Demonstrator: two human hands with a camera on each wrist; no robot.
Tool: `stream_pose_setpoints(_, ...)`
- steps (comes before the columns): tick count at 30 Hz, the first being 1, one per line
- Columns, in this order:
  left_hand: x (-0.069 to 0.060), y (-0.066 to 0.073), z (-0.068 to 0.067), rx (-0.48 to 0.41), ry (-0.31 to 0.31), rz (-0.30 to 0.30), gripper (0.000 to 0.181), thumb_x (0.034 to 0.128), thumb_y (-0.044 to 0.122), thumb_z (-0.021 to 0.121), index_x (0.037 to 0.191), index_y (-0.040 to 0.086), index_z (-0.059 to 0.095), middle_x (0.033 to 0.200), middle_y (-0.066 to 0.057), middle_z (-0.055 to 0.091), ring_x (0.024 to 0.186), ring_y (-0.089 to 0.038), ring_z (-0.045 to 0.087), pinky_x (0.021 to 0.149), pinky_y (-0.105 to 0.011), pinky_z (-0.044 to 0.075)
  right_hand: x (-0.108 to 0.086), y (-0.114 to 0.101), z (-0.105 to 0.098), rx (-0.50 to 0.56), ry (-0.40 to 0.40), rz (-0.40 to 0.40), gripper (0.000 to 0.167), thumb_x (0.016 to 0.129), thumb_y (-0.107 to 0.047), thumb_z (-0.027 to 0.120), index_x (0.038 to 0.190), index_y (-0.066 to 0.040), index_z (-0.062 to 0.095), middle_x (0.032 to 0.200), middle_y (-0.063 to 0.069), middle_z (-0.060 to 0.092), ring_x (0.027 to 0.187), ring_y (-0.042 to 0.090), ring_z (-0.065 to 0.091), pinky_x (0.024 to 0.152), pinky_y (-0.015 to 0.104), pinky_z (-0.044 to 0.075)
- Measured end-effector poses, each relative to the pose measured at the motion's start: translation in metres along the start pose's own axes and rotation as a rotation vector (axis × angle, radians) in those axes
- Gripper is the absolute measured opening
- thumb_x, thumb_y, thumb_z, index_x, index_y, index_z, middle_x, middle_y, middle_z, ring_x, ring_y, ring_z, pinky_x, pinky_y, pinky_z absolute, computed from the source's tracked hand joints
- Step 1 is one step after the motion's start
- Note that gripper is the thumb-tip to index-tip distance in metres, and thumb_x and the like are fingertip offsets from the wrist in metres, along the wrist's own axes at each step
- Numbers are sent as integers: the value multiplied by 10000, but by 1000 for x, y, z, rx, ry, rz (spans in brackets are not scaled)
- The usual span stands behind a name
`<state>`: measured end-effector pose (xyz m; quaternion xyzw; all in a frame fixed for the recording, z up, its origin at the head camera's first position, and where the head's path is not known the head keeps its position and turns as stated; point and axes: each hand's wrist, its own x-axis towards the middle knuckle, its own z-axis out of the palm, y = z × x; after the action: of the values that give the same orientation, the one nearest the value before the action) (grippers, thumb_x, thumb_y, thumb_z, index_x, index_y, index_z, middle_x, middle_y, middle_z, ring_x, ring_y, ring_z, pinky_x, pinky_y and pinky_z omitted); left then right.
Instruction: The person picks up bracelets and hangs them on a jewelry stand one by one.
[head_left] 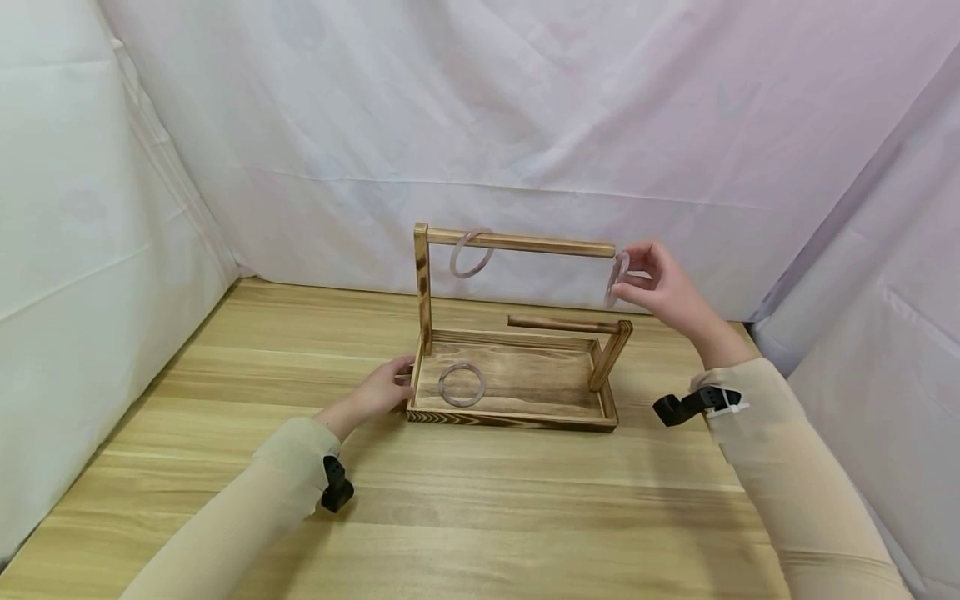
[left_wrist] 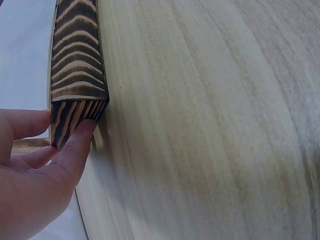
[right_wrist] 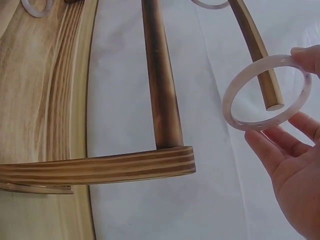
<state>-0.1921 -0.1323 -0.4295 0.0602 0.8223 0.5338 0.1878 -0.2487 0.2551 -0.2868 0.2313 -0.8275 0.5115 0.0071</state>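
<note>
right hand (head_left: 663,285) pinches a bangle (right_wrist: 250,71) between thumb and fingers, at the free right end of the upper bar (head_left: 547,245) (long axis left-right), left hand (head_left: 378,388) gripping the tray (head_left: 510,422)'s left end.

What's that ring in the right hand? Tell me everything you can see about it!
It's a bangle, a smooth, shiny, closed hoop. It's pale pinkish white and a little see-through, like polished stone or glass, though I can't tell which. The right hand pinches it by its rim, holding it up in the air, tilted. It's beside the free end of the upper wooden bar, not threaded onto it yet. I can't tell whether they touch.
</note>
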Motion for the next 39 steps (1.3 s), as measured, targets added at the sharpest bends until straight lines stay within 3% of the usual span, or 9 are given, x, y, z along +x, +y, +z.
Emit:
stream_pose_setpoints(10, -1, 1, 0, 10, -5, 6, 595, 876, -77, 442, 1415, -149, 199, 1375, -362, 347, 1270, -472, 395, 1001, -471, 464, 10, -3, -6, -70, 22, 47, 420, 887, -52, 594, 1234, 12, 367, 1111, -49, 449, 1013, -50, 510, 856, 46, 454)
stream_pose_setpoints(19, 0, -1, 0, 1, -4, 12, 599, 868, -86, 443, 1412, -155, 200, 1366, -365, 353, 1261, -473, 404, 1003, -472, 464, 16, -6, -9, -85, 33, 56, 489, 882, -58, 599, 1279, 32, 329, 1167, -18, 438, 1046, -38, 479, 889, 51, 437)
stream_pose_setpoints(25, -2, 1, 0, 15, -5, 15, 599, 872, -77, 446, 1411, -156, 198, 1363, -369, 351, 1258, -477, 404, 998, -474, 467, 20, -11, -10, -133, 7, 79, 628, 894, -100, 594, 1408, 33, 257, 1281, 88, 410, 1129, 71, 479, 904, 71, 443)
stream_pose_setpoints(31, -1, 0, 0, -3, -7, 10, 593, 879, -72, 434, 1416, -151, 194, 1376, -362, 343, 1273, -473, 390, 1011, -473, 456, 26, -15, -9, -175, 2, 105, 604, 890, -130, 600, 1409, -1, 316, 1290, 127, 429, 1210, 258, 479, 871, 79, 464)
stream_pose_setpoints(39, 0, 0, 1, 0, -9, 5, 595, 879, -71, 434, 1418, -147, 194, 1382, -360, 337, 1273, -474, 390, 1008, -469, 459, 34, -20, -7, -159, 9, 128, 597, 873, -115, 613, 1387, -5, 330, 1223, 41, 446, 1223, 245, 469, 868, 71, 446)
